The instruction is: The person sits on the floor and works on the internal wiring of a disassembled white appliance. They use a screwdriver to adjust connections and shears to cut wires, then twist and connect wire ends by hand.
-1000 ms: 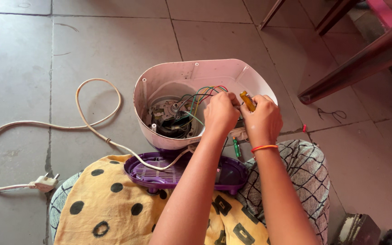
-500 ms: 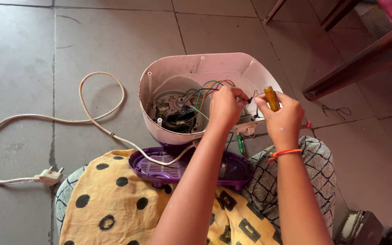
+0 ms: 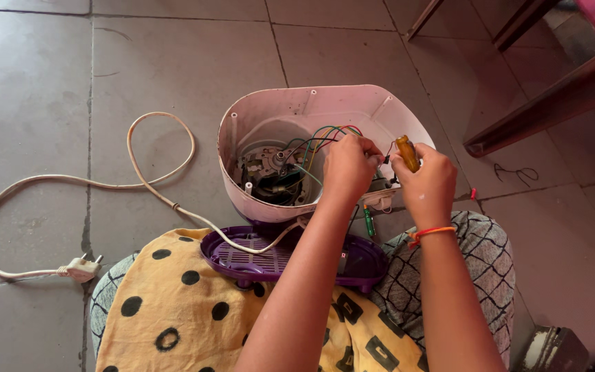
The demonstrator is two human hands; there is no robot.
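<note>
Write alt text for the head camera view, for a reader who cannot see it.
A person's left hand and right hand, gripping a yellow-handled screwdriver, work inside an opened pink appliance shell showing a motor and coloured wires. A purple base plate lies on their lap; a white power cord trails across the tiled floor.

No packages, labels, signs, screens

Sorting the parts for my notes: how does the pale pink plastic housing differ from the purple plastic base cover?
The pale pink plastic housing is a deep open shell showing a motor and coloured wires; the purple plastic base cover is a shallow slotted plate. The housing rests on the floor; the cover lies on the lap. Both hands, left hand and right hand, work at the housing, not the cover. Both are oval.
</note>
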